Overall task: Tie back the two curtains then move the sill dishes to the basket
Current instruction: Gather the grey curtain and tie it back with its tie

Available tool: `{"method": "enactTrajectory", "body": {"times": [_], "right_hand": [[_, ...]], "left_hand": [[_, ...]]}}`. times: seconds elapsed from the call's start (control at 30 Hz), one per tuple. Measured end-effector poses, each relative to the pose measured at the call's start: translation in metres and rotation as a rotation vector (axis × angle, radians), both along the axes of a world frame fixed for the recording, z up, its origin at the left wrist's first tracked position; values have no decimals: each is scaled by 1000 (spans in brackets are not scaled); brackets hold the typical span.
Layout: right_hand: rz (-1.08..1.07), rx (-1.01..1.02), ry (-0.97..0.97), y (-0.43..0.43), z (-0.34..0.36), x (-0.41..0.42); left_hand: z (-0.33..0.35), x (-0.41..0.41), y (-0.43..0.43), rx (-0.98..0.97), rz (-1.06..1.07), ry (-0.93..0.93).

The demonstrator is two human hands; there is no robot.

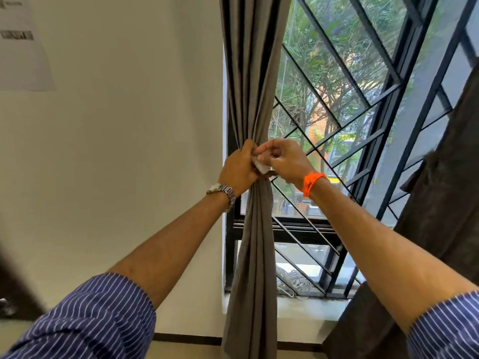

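Step in hand: tying back the first curtain. The grey curtain [255, 73] hangs at the window's left edge, bunched into a narrow waist at mid-height.

The left hand [239, 168], with a metal watch [221, 190] on that wrist, is curled round the bunched fabric and holds the gather tight. The right hand [283, 160], with an orange wristband [311, 181], has its fingers curled and pinches a white tie [261, 167] just beside the left hand, at the waist. Only a small bit of the tie shows between the hands. I can't tell whether it goes fully round the curtain or how it fastens.

The second curtain, the dark brown curtain [445, 203] at right, hangs loose and untied.

The sill [318, 305] is partly in view below the window grille [363, 99]. A heap of white cords [293, 281] sits behind the bars. No dishes and no basket are in view.

Progress, as a judgement: early, with the first tie not closed and everything else left to do.

The next move likely calls for the following:
- Keep the left-hand squeeze so the folds don't spill.
- Bring the tie ends together on the front and fasten them.
- Release only once the tie holds.
- Shift right to the dark brown curtain.
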State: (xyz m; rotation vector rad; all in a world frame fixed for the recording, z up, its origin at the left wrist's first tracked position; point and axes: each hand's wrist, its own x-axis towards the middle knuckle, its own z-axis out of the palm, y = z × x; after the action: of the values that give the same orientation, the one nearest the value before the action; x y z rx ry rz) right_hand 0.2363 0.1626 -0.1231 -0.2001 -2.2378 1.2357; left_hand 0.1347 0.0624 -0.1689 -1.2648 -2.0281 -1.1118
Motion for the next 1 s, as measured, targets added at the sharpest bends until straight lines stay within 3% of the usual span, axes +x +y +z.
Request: {"method": "enactTrajectory", "body": {"times": [0.13, 0.23, 0.4, 0.53, 0.63, 0.77, 1.0], "right_hand": [[74, -69, -20, -7, 1, 2], [153, -171, -16, -1, 3, 11], [184, -112, -176, 16, -12, 20], [90, -52, 61, 7, -17, 11], [-9, 69, 121, 6, -16, 0], [10, 378, 208, -8, -12, -10], [8, 540, 184, -18, -29, -32]], "left_hand": [[-1, 2, -4, 51, -78, -12], [-4, -6, -6, 51, -45, -127], [2, -14, -11, -7, -94, -247], [9, -13, -17, -56, -204, -310], [7, -16, -28, -49, -293, -360], [2, -20, -41, -41, -278, -258], [-12, -18, -64, -1, -92, 16]]}}
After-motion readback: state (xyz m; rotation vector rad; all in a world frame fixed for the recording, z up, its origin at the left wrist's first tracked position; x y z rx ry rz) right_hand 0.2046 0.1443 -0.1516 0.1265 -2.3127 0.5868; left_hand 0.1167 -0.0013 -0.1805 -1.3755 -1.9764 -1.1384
